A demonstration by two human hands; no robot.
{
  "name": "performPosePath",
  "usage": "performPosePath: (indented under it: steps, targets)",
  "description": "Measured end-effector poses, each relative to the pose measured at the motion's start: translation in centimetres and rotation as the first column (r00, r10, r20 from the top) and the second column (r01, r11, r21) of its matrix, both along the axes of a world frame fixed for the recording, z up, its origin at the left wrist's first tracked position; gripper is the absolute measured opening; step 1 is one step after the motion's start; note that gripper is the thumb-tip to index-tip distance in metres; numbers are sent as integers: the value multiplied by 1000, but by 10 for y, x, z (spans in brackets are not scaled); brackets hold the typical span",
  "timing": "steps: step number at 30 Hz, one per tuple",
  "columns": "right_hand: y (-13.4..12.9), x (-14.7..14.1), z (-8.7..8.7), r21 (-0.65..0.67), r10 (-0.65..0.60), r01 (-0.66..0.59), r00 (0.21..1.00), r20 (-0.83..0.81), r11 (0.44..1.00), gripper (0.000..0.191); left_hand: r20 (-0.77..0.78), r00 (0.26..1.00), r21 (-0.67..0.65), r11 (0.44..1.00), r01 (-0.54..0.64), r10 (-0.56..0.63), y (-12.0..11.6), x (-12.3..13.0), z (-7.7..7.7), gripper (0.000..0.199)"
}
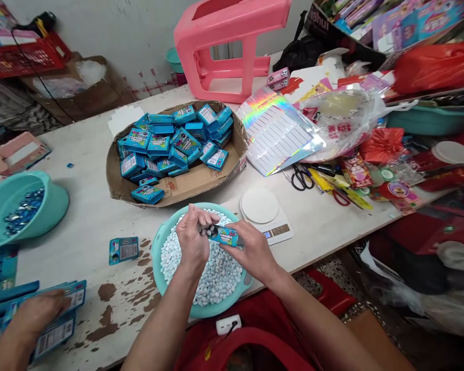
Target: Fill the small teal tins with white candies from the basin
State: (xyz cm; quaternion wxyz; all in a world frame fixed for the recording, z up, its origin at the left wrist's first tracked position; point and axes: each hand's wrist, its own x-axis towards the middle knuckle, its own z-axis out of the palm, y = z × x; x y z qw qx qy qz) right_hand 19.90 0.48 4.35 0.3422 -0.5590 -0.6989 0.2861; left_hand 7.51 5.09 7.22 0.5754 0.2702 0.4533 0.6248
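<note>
Above a turquoise basin (157, 257) of small white candies (216, 281), my right hand (253, 250) grips a small blue box (226, 236) by its right end. The box lies nearly level, its left end at my left hand (193, 234). My left hand is cupped, with its fingers curled around several candies beside that end of the box. Behind the basin stands a cut-down cardboard box (193, 188) holding many blue boxes (158, 144). A white scale (280, 232) with a round plate is right of the basin. One flat blue carton (123, 250) lies to the left.
At the lower left, another person's hand (42, 309) touches stacked blue cartons (56, 335). A turquoise bowl (56, 201) with shiny blue pieces stands at the left. Scissors (302, 178), holographic sheets (278, 131) and bags lie at the right. A pink stool (247, 62) is behind.
</note>
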Motion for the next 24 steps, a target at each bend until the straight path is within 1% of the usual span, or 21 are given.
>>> performPosePath:
  steps: [2,7,13,18,21,24]
  targets:
    - [1,0,0,-17,-5,6,1000,8,1000,33,0,1000,12,1000,15,-15,1,-1,-1,41]
    - [2,0,0,-42,-24,24,1000,-2,999,33,-22,999,35,998,47,-46,3,1,2,39]
    - [6,2,-6,-41,-29,28,999,-25,999,32,-57,998,-6,999,35,-36,5,3,-2,37]
    - [10,4,-11,-49,-25,22,998,-56,999,32,-45,998,-17,999,45,-46,7,4,-5,34]
    - [12,7,-12,-66,-16,13,998,-53,998,31,-62,996,-47,997,56,-59,6,6,-7,34]
    - [14,9,-14,-78,-6,3,999,-38,997,31,-90,995,-44,998,37,-41,5,9,-10,31]
